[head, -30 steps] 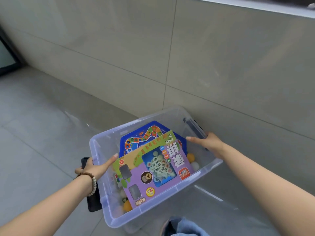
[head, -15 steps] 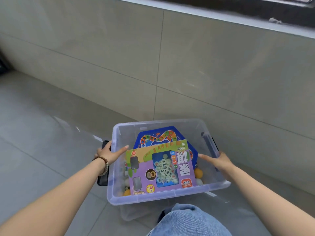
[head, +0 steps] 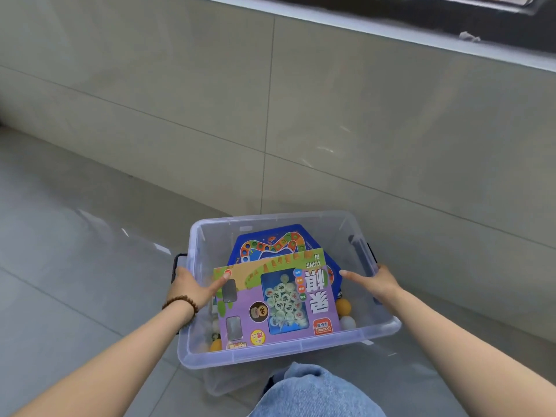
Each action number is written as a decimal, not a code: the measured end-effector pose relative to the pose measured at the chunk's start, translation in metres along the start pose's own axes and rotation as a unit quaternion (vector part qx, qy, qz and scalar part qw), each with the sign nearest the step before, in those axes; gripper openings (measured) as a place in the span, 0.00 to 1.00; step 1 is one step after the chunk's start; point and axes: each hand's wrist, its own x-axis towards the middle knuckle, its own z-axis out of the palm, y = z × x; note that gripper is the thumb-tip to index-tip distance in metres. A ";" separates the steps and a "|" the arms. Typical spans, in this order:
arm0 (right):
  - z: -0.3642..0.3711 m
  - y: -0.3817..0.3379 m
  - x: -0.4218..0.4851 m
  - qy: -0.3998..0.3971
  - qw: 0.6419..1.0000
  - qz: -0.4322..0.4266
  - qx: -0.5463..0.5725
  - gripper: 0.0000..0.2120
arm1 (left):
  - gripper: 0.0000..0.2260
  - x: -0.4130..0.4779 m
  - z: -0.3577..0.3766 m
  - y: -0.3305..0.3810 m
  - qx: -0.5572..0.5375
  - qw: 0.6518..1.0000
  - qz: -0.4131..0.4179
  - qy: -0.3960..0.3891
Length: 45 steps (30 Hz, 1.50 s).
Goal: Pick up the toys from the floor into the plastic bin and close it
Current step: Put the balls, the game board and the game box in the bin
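The clear plastic bin (head: 270, 355) is open, with no lid on it, and sits low in front of me. Inside, a purple chess-game box (head: 279, 299) lies on a blue board game (head: 270, 242). Orange and white balls (head: 343, 306) lie under them near the right wall. My left hand (head: 192, 285) grips the bin's left rim by its black handle (head: 177, 260), thumb inside. On the opposite rim my right hand (head: 376, 281) grips beside the other black handle (head: 371, 251), thumb inside too.
A grey tiled wall (head: 331, 115) rises right behind the bin, under a dark window sill. Grey floor tiles (head: 75, 266) stretch to the left. My knee in blue jeans (head: 313, 392) is just below the bin's near edge.
The bin, held by both hands, has turned from a diagonal to square in front of me and come closer. My knee has come into view.
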 end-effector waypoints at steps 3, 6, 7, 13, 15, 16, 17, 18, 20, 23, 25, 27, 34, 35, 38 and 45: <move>-0.008 -0.003 -0.007 -0.008 1.000 0.008 0.016 0.34 | 0.30 0.005 -0.005 0.010 -0.046 0.998 0.028 0.018; -0.028 0.003 -0.022 -0.005 0.999 0.024 0.024 0.32 | 0.24 -0.002 -0.017 0.037 -0.070 0.993 0.079 0.046; -0.037 0.003 -0.031 -0.008 1.000 0.019 0.015 0.34 | 0.24 -0.007 -0.023 0.050 -0.074 0.991 0.098 0.057; -0.109 0.024 -0.094 0.040 0.996 0.027 0.081 0.49 | 0.27 -0.051 -0.042 0.145 -0.019 0.978 0.205 0.017; -0.138 0.033 -0.120 0.080 0.991 0.035 0.099 0.47 | 0.27 -0.071 -0.037 0.175 -0.003 0.974 0.227 -0.018; -0.154 0.039 -0.132 0.098 0.989 0.040 0.105 0.46 | 0.27 -0.083 -0.031 0.189 -0.003 0.971 0.238 -0.037; -0.170 0.047 -0.144 0.115 0.986 0.043 0.110 0.47 | 0.28 -0.096 -0.025 0.202 -0.004 0.967 0.250 -0.056; -0.187 0.055 -0.156 0.130 0.984 0.045 0.115 0.48 | 0.29 -0.111 -0.016 0.214 -0.005 0.962 0.262 -0.073; -0.219 0.077 -0.177 0.161 0.977 0.052 0.128 0.47 | 0.31 -0.139 0.006 0.234 -0.010 0.955 0.277 -0.102; -0.262 0.118 -0.207 0.215 0.962 0.072 0.152 0.45 | 0.33 -0.179 0.054 0.254 -0.010 0.945 0.289 -0.150; -0.284 0.153 -0.223 0.238 0.952 0.094 0.167 0.45 | 0.32 -0.206 0.092 0.260 -0.005 0.936 0.296 -0.187; -0.300 0.191 -0.241 0.259 0.943 0.123 0.172 0.39 | 0.28 -0.232 0.131 0.262 0.002 0.926 0.306 -0.222; -0.304 0.325 -0.285 0.322 0.895 0.217 0.222 0.33 | 0.29 -0.301 0.257 0.238 0.071 0.890 0.324 -0.313; -0.301 0.342 -0.288 0.324 0.890 0.227 0.228 0.31 | 0.29 -0.307 0.271 0.232 0.076 0.888 0.321 -0.320; -0.292 0.382 -0.289 0.321 0.883 0.251 0.234 0.29 | 0.30 -0.319 0.306 0.213 0.093 0.889 0.303 -0.332; -0.265 0.435 -0.273 0.292 0.876 0.274 0.268 0.34 | 0.33 -0.319 0.353 0.180 0.110 0.904 0.266 -0.315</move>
